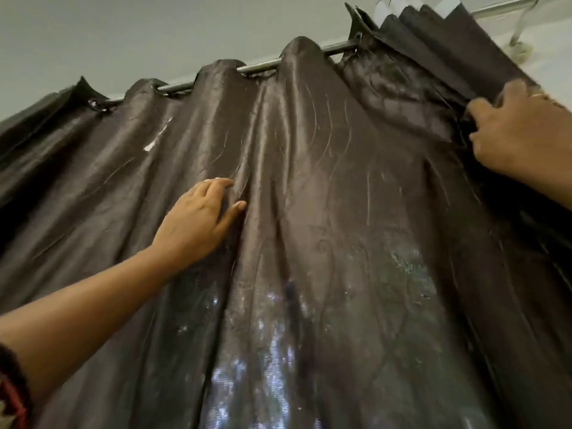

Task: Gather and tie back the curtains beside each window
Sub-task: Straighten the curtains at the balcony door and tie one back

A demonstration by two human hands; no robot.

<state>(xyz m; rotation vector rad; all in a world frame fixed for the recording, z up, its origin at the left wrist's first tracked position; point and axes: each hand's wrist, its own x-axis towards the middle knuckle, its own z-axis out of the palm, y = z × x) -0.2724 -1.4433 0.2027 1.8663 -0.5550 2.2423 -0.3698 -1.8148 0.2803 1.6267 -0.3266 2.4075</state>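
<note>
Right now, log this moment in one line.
phase: gathering | left hand: rests on curtain | right hand: grips its bunched folds | tied: not yet

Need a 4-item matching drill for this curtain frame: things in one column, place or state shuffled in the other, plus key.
Things:
1. left hand
2. right hand
3. rod
4. bracket

Place or state:
A. grips the bunched folds of the curtain at the right
B. fixed to the wall, top right corner
C. fingers straight, laid on a middle fold
D. runs through the top of the curtain

Pairs: 1-C, 2-A, 3-D, 4-B
</note>
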